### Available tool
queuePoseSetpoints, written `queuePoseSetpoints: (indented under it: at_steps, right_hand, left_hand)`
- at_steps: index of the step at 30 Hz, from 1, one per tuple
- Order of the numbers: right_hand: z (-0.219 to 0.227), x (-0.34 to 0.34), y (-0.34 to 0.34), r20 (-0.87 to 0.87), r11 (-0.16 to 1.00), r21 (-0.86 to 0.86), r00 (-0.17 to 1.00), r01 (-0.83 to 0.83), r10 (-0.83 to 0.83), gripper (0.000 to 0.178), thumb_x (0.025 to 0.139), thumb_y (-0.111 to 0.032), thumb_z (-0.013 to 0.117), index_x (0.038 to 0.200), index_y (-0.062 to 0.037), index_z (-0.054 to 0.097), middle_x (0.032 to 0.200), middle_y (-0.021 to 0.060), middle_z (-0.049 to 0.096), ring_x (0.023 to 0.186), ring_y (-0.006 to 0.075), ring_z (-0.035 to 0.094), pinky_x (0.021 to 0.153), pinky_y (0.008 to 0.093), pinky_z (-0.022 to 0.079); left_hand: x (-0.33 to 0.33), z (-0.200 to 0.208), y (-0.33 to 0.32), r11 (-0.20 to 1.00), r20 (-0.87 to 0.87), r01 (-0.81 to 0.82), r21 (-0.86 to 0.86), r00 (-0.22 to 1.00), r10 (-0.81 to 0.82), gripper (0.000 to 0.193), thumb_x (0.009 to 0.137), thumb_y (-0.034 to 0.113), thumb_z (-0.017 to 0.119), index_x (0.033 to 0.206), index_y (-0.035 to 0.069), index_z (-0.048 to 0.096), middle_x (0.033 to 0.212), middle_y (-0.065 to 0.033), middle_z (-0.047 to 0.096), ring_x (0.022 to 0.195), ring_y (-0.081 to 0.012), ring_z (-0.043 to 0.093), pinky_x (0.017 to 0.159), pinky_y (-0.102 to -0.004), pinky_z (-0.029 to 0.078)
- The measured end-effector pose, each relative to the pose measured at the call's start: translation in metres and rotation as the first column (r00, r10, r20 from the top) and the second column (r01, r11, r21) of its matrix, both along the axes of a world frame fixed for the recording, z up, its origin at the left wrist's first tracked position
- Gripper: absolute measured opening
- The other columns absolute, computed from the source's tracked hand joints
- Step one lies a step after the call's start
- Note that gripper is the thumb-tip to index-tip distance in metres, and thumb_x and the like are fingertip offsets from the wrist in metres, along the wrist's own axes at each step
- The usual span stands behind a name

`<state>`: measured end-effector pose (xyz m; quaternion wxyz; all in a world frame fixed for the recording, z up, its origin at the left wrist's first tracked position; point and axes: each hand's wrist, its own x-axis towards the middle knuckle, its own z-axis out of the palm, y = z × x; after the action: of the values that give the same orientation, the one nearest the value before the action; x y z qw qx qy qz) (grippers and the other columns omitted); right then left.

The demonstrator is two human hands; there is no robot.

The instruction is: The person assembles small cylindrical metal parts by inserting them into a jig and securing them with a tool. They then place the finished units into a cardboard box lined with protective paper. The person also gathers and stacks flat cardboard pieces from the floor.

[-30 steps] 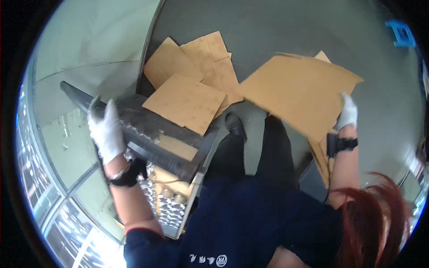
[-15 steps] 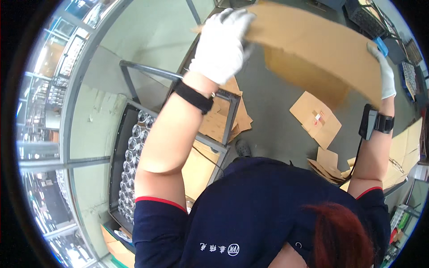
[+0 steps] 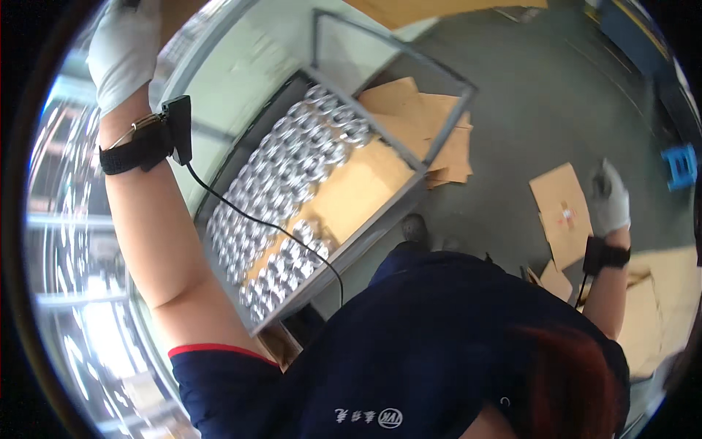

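Observation:
My left hand [image 3: 126,62], in a white glove, is raised at the upper left, its fingertips at the picture's edge. It is closed on a brown cardboard sheet [image 3: 179,16], which shows right beside the glove and mostly lies out of view. My right hand [image 3: 611,199], gloved too, hangs low on the right with fingers apart and nothing in it. Close to its left, on the floor, lies a flattened cardboard piece [image 3: 563,212]. Rows of clear glassware [image 3: 281,164] stand between my arms, over a cardboard layer [image 3: 365,190] in a metal-framed cart.
The cart's metal frame [image 3: 446,135] rises near my feet. Loose cardboard sheets [image 3: 413,121] lie beyond it on the floor. Another brown board [image 3: 439,9] crosses the top edge. At the right are a blue plastic stool [image 3: 680,167] and stacked cardboard [image 3: 643,322].
My right hand has let go of the large cardboard and dropped lower. My left hand has swung up and left. The view has turned, bringing more of the glassware into sight.

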<state>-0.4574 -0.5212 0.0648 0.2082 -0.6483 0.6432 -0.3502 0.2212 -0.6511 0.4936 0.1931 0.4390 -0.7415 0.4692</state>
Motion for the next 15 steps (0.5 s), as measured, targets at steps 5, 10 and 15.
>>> queuePoseSetpoints:
  at_steps: [5,10,15]
  right_hand:
    - [-0.132,0.045,0.031,0.641,0.725,0.683,0.549,-0.088,-0.537,0.022,0.091,-0.032,0.068,0.101,-0.0131,0.068,0.086,0.004,0.066,0.078,0.0166,0.064,0.069,0.0352,0.056]
    - [-0.193,0.127,0.039,0.435,0.432,0.87,0.786,-0.24,-0.44,0.034,0.092,-0.032,0.064,0.122,-0.0165,0.057,0.091,0.0066,0.061,0.074,0.0193,0.063,0.068,0.0381,0.056]
    - [-0.199,0.205,0.011,0.353,0.455,0.873,0.874,-0.179,-0.334,0.034,0.093,-0.029,0.063,0.123,-0.015,0.053,0.092,0.0086,0.059,0.074,0.0236,0.063,0.063,0.0398,0.055]
  left_hand:
    - [0.099,0.018,0.125,0.733,-0.265,-0.672,-0.101,0.729,0.631,0.036,0.098,0.037,0.054,0.127,0.019,0.064,0.117,-0.0156,0.068,0.1,-0.0374,0.067,0.082,-0.0442,0.054]
    - [0.211,-0.012,0.259,0.623,-0.199,-0.775,-0.106,0.63,0.75,0.031,0.095,0.031,0.059,0.125,0.036,0.065,0.107,-0.0107,0.072,0.092,-0.0338,0.07,0.075,-0.0413,0.056]
    - [0.264,-0.129,0.341,0.756,-0.011,-0.653,-0.046,0.757,0.653,0.032,0.083,0.003,0.062,0.113,0.009,0.07,0.104,-0.0155,0.072,0.095,-0.0363,0.068,0.084,-0.0435,0.055]
